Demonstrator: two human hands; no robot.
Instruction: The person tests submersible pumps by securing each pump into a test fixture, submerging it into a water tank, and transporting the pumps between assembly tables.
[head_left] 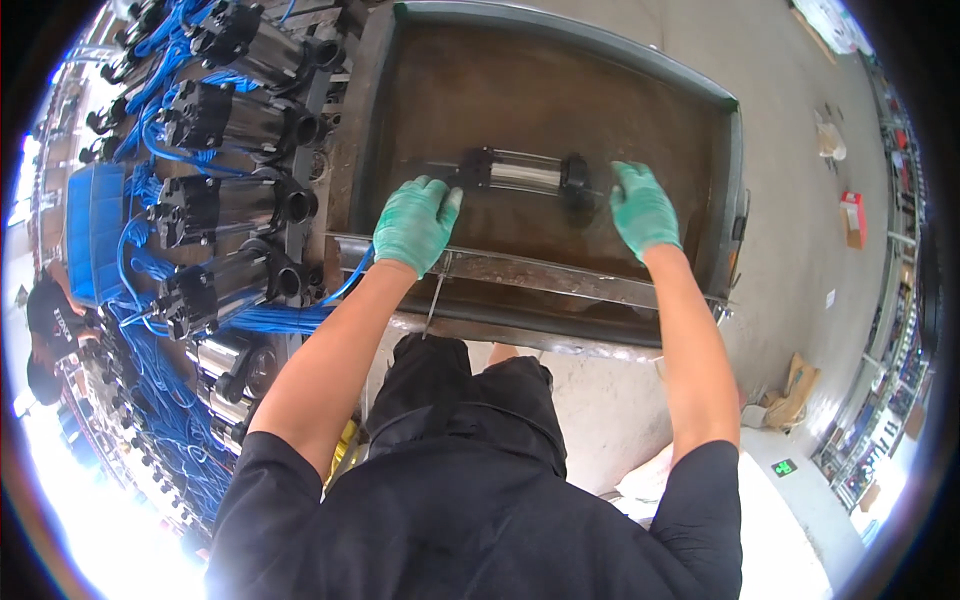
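Fingers (pixel 428 187) looked open, nine and three o'clock from the pump (pixel 528 173). It seemed heavy, slippery, best held by both ends.

I count one metal tub (pixel 734 145); in it, one pump (pixel 525 174); over it, one gloved left hand (pixel 413 222) and one gloved right hand (pixel 645 210); left of it, at least six more pumps (pixel 238 122), one blue bin (pixel 95 235); right of it, one red box (pixel 853 218).

Single head-worn fisheye view, faces steeply down from above; tank (pixel 600 42) close below, surroundings bent round rim.
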